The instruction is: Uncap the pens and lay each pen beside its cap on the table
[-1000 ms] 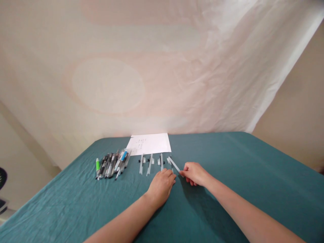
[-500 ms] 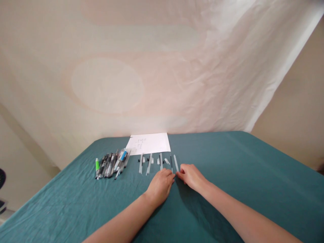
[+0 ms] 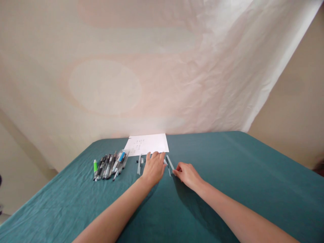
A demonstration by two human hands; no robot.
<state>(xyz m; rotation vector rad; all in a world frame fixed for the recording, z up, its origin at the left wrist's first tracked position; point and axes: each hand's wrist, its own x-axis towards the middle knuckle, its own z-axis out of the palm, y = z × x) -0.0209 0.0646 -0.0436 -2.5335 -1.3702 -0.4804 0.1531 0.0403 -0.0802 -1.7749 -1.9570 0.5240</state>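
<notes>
My right hand (image 3: 189, 175) pinches the near end of a clear pen barrel (image 3: 170, 162), which slants away to the left. My left hand (image 3: 153, 169) is stretched flat with its fingers apart, over the row of pen parts, and hides some of them. Just past its fingertips on the right lie a small clear cap (image 3: 165, 161) and a thin pen refill (image 3: 169, 170). To the left of that hand, another clear barrel (image 3: 139, 164) lies on the cloth with small black and clear pieces beside it.
A pile of pens (image 3: 110, 166) lies on the left, with a green-topped pen (image 3: 95, 166) at its edge. A white sheet of paper (image 3: 149, 143) with handwriting is at the back. Dark green cloth (image 3: 227, 175) covers the table; a pale sheet (image 3: 162, 84) hangs behind it.
My left hand has moved left and forward from beside the right hand, its fingers now spread. The barrel in my right hand tilts further left. The view has shifted slightly.
</notes>
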